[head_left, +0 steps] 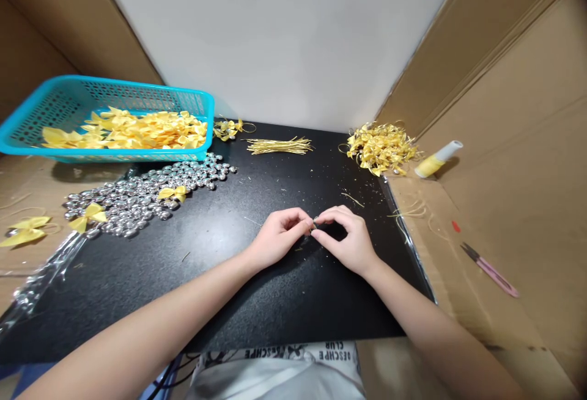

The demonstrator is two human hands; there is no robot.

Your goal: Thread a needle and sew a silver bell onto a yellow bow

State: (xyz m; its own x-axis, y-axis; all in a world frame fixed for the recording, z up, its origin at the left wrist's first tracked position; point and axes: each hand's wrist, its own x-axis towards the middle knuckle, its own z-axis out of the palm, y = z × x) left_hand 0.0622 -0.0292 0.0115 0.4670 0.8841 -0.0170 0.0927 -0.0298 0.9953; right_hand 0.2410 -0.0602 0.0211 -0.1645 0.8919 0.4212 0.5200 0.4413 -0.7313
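Note:
Over the middle of the black table [220,277], my left hand [282,235] and my right hand [346,238] meet at the fingertips. Both pinch at one small spot, thumb against forefinger. What they hold there is tiny and mostly hidden by the fingers, so I cannot make it out. Beyond the hands lies a bundle of gold cords [279,145]. To the left, silver beads [132,199] are spread in a heap, with one yellow bow [172,193] on top and another yellow bow [88,217] at its near edge.
A blue basket [208,120] of yellow bows stands at the back left. At the back right sits a pile of yellow bows with cords [383,148], beside a thread spool [438,159]. Pink-handled thread snips [490,270] lie on cardboard at the right. Cardboard walls [513,112] rise on both sides.

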